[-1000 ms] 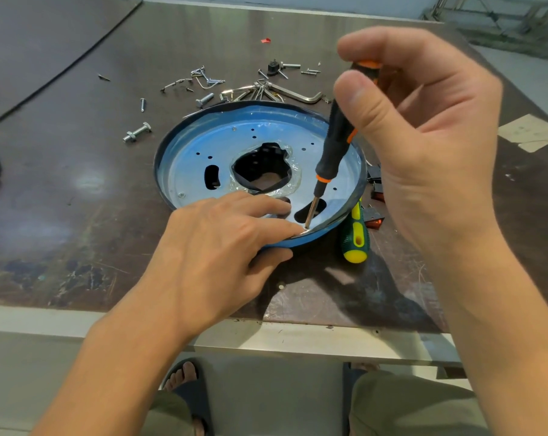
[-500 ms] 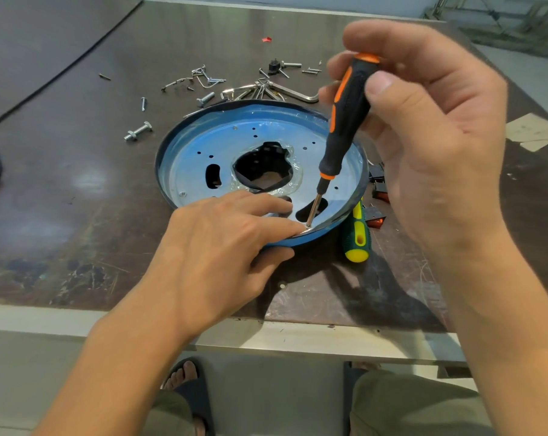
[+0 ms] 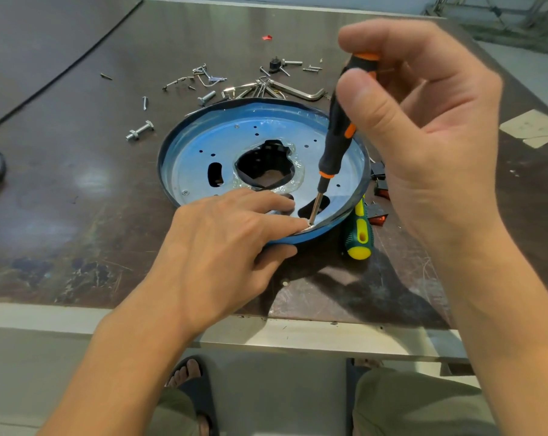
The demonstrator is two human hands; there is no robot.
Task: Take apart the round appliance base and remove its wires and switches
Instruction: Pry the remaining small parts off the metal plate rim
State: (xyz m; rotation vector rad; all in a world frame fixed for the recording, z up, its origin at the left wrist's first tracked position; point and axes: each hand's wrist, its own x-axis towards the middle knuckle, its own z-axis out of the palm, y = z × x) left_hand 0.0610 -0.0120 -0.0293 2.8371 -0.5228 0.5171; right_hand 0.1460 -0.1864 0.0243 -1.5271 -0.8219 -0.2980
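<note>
Closest to me, the left hand (image 3: pixel 216 247) is clamped on the near rim of the blue round metal appliance base (image 3: pixel 266 127), fingers laid flat across the top and the thumb tucked underneath, so the rim is pinched between them. The base sits dished side up on the dark brown worktable (image 3: pixel 77 184), not far back from the front edge. The index fingertip is right beside the tip of the slim black-and-orange screwdriver (image 3: pixel 334 152), which stands nearly upright with its shaft on the near edge of the plate. I can't actually make out the fastener under it, too small and shiny. The right hand (image 3: pixel 423 136) has the top of the handle pinched between thumb and curled fingers, classic twirl grip. So I'd say we're mid-unscrewing, on one of the last rim screws. Next it needs steady downward pressure while spinning, with the left hand holding the plate from rotating, then picking the loose screw out. A chunky green-and-yellow screwdriver (image 3: pixel 360 234) lies just right of the base, half under its rim. Beyond that are some small black and red parts (image 3: pixel 380 180), probably switches already out. Further back there's a scatter of silver screws and bolts (image 3: pixel 209 77) and a bent hex key (image 3: pixel 301 91).
</note>
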